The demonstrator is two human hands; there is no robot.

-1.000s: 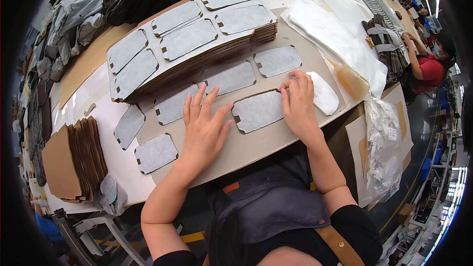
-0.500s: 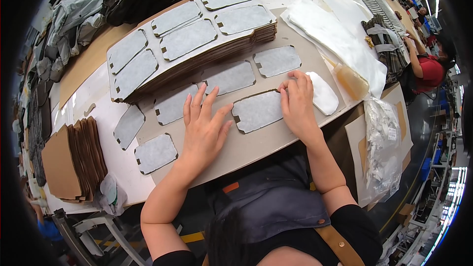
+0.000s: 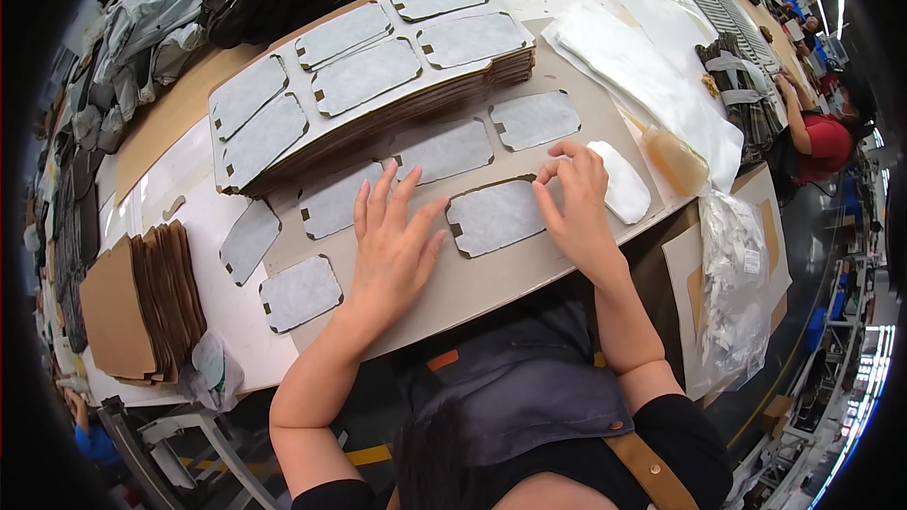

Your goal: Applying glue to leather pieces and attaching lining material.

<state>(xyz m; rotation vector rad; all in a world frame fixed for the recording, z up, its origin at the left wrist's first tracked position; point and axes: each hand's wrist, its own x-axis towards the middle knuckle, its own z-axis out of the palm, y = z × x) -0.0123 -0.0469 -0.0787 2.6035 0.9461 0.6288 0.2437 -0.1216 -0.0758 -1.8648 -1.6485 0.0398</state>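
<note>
A pale grey fabric panel (image 3: pixel 496 217) with dark edges and rounded corners lies flat on a beige board in front of me. My left hand (image 3: pixel 397 236) is open, its fingers spread beside the panel's left edge. At the panel's right end, my right hand (image 3: pixel 578 203) has bent fingers and a thumb a little apart, with nothing visible between them. More such panels lie behind my hands, including one at the far right (image 3: pixel 536 120) and one partly hidden by my left fingers (image 3: pixel 335 200). A small stack of white oval pieces (image 3: pixel 621 184) sits beside my right hand.
A thick stack of boards (image 3: pixel 368 118) bearing similar panels stands at the back. Brown cut pieces (image 3: pixel 118 312) stand stacked at left. A white sheet (image 3: pixel 652 85), an amber bottle (image 3: pixel 676 159) and a clear plastic bag (image 3: pixel 732 293) are at right. Another person (image 3: pixel 822 146) sits farther right.
My right hand has shifted slightly at the panel's right edge, its thumb moving apart from the index finger. My left hand stays nearly still. The view has moved slightly.
</note>
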